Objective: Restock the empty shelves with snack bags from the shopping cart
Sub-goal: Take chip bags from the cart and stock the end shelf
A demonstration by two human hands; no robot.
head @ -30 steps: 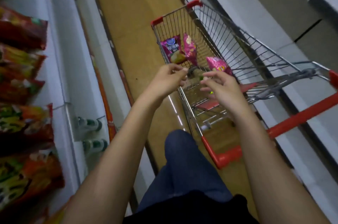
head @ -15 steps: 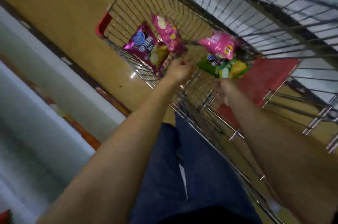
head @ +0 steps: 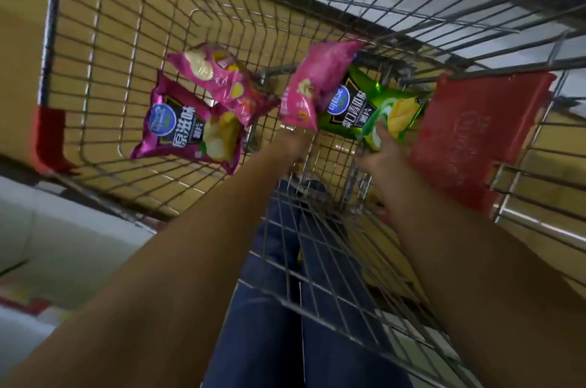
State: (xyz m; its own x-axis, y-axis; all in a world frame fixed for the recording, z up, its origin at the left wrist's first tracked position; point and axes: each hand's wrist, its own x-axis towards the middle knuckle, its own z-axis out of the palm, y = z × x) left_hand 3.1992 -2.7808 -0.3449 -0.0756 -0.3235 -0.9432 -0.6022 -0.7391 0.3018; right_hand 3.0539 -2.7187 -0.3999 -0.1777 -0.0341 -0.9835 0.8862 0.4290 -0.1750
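Observation:
I look straight down into the wire shopping cart (head: pixel 104 38). My left hand (head: pixel 293 143) grips the lower edge of a pink snack bag (head: pixel 317 83) and holds it tilted above the cart floor. My right hand (head: pixel 379 153) is closed on the corner of a green snack bag (head: pixel 377 108) that lies partly under the pink one. Two more bags rest on the cart floor to the left: a magenta bag with a blue logo (head: pixel 190 127) and a pink chip bag (head: pixel 218 80) leaning across its top.
The folded red child-seat flap (head: pixel 469 134) stands right of my right hand. Red corner guards (head: pixel 50 140) mark the cart's left rim. A white shelf base (head: pixel 47 245) runs along the lower left. My jeans (head: pixel 269 324) show through the cart's near wall.
My view has dropped from the aisle into the cart. Both hands have reached down inside; the left has taken the pink bag and the right has closed on the green one.

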